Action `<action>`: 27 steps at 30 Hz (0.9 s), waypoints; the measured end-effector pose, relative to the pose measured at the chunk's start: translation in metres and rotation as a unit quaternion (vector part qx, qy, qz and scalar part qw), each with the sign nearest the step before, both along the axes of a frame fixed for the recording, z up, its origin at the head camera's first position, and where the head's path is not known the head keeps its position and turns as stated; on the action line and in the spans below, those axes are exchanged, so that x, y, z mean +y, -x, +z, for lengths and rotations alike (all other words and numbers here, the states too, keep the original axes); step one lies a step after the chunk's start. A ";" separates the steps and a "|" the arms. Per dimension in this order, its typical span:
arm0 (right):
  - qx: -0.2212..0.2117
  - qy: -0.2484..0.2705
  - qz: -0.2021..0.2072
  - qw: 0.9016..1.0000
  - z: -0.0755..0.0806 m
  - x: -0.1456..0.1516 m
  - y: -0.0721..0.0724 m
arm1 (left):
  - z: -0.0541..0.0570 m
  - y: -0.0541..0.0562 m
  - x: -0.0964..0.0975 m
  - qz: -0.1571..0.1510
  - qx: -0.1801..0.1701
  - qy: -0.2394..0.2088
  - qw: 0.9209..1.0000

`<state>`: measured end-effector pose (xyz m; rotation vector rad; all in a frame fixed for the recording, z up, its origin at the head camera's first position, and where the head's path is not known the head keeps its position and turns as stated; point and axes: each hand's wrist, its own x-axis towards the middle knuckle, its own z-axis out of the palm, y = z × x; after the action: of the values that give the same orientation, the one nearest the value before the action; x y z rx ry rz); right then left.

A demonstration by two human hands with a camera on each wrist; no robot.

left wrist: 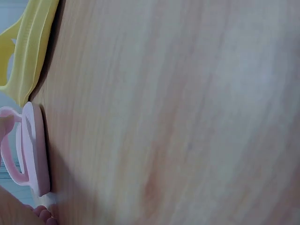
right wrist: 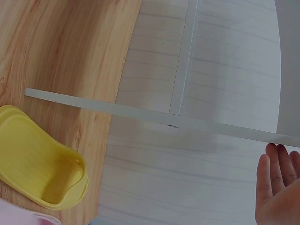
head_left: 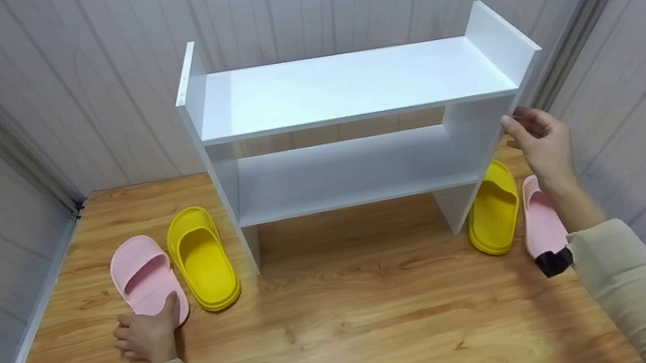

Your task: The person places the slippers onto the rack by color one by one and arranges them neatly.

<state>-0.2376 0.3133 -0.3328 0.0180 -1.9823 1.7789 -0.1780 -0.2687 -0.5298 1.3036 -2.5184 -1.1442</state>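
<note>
My left hand [head_left: 146, 336] is low at the heel end of a pink slipper [head_left: 141, 263] on the floor; the thumb lies over the heel and the fingers spread to its left. In the left wrist view that slipper [left wrist: 35, 147] rests flat, and whether the hand grips it is not shown. Beside it lies a yellow slipper [head_left: 207, 266]. My right hand [head_left: 548, 148] is at the right side panel of a white two-tier shelf rack [head_left: 334, 87]. In the right wrist view its fingers [right wrist: 276, 168] are fairly straight, their tips at the panel edge.
Right of the rack, another yellow slipper [head_left: 494, 213] and another pink slipper [head_left: 540, 219] lie on the wooden floor [head_left: 345, 332]. A panelled wall [head_left: 303, 5] stands behind the rack, with side walls at left and right.
</note>
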 end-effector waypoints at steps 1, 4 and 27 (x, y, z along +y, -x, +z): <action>-0.002 0.000 0.001 1.000 0.000 0.000 0.000 | 0.000 0.000 0.001 0.000 0.002 -0.001 1.000; -0.010 -0.004 -0.001 1.000 0.000 0.001 -0.001 | 0.000 -0.001 0.003 -0.002 0.002 0.000 1.000; -0.001 0.010 -0.005 1.000 0.014 -0.009 -0.013 | -0.009 0.006 0.024 0.009 0.015 0.044 0.999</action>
<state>-0.2249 0.3041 -0.3186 -0.0009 -1.9626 1.7922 -0.1841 -0.2446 -0.5386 1.2749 -2.5010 -1.0293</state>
